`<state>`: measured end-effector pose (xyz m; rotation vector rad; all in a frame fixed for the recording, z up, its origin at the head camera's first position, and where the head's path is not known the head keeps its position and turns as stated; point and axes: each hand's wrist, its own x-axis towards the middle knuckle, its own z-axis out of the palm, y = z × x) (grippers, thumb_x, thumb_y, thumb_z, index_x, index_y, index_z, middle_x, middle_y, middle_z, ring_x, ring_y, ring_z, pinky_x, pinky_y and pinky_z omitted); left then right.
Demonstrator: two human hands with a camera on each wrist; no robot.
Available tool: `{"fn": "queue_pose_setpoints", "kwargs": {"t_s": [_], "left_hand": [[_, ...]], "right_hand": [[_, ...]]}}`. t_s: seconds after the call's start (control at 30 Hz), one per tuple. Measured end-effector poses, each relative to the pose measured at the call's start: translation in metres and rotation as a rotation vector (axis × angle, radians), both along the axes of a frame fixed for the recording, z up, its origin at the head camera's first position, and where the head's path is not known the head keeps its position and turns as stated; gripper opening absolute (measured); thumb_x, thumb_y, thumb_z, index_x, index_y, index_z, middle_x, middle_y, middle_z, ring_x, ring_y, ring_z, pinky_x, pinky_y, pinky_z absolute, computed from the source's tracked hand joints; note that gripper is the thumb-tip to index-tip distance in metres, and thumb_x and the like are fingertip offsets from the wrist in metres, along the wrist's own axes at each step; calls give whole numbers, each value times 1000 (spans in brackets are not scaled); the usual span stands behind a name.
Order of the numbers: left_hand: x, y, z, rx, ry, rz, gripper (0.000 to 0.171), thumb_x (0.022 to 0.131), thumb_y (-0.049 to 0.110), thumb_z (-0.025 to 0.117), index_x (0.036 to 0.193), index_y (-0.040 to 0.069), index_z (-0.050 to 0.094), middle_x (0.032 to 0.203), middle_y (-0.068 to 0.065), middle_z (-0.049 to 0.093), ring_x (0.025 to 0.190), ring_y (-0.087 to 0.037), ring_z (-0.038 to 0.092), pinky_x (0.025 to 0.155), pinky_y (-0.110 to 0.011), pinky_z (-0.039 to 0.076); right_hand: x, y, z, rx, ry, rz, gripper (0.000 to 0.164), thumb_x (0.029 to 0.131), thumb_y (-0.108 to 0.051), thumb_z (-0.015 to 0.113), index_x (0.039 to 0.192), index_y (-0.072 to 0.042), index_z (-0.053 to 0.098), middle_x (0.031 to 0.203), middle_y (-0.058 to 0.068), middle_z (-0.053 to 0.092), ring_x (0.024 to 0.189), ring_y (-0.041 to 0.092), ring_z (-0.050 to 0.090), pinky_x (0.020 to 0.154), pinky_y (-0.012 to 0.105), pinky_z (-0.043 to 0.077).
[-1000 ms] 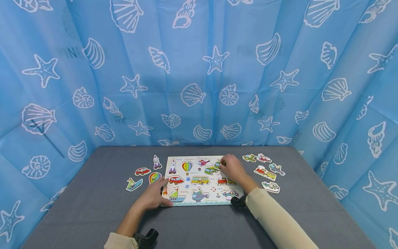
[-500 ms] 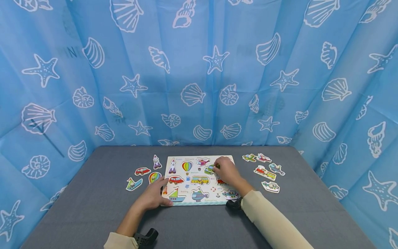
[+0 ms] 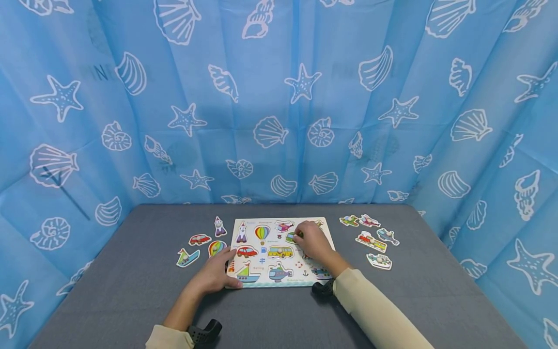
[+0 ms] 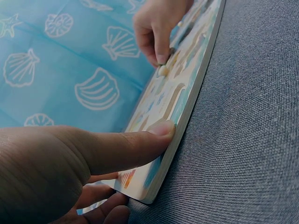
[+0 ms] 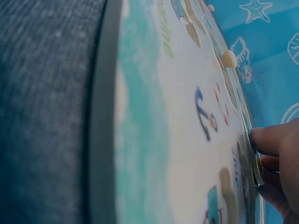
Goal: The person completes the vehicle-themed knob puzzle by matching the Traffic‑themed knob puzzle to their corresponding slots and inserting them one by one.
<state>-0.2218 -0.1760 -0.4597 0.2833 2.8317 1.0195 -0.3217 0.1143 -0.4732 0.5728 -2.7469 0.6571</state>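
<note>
A wooden puzzle board (image 3: 305, 281) with printed vehicles lies mid-table. My left hand (image 3: 213, 274) grips its front left corner; in the left wrist view the thumb (image 4: 131, 147) presses along the front edge, with fingers curled at the side. My right hand (image 3: 315, 241) pinches a green car puzzle piece (image 3: 289, 237) over the green car slot, right of the balloon picture. Most of that piece is hidden by the fingers. In the right wrist view the thumb and fingers (image 5: 273, 140) hold its thin edge (image 5: 258, 170) close to the board. A yellow bus piece (image 3: 280, 252) with a knob sits in the board's centre.
Left of the board lie a rocket piece (image 3: 220, 227), a red car piece (image 3: 200, 240), a sailboat piece (image 3: 188, 258) and a balloon piece (image 3: 216, 248). On the right are a train piece (image 3: 371, 242), a ship piece (image 3: 379, 261) and several others. A blue shell-patterned curtain (image 3: 279, 106) hangs behind.
My right hand has moved left with the green car piece, from beside the slot's upper right to over the slot. The left hand has stayed on the board's corner.
</note>
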Motion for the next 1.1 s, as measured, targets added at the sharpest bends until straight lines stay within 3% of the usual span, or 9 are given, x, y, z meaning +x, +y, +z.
{"fn": "queue_pose_setpoints", "kwargs": {"t_s": [0.5, 0.8, 1.1], "left_hand": [[-1, -1, -3, 9, -5, 5, 91, 66, 21, 90, 142, -2, 46, 148, -24, 38, 135, -44, 33, 105, -58, 30], [-2, 0, -3, 3, 4, 4, 91, 66, 22, 90, 142, -2, 46, 147, -25, 38, 135, -45, 33, 104, -59, 30], [-2, -1, -2, 3, 7, 3, 91, 66, 23, 90, 142, -1, 46, 148, -25, 38, 135, -45, 33, 105, -59, 29]], "right_hand": [[1, -2, -1, -15, -4, 6, 7, 85, -13, 76, 84, -10, 70, 87, 0, 65, 86, 20, 56, 79, 38, 46], [-2, 4, 11, -7, -66, -39, 18, 86, -19, 74, 99, -6, 72, 102, 7, 67, 102, 27, 57, 89, 44, 46], [-10, 24, 19, -29, 0, -30, 16, 87, -16, 73, 98, -4, 72, 101, 11, 67, 97, 29, 58, 84, 46, 47]]}}
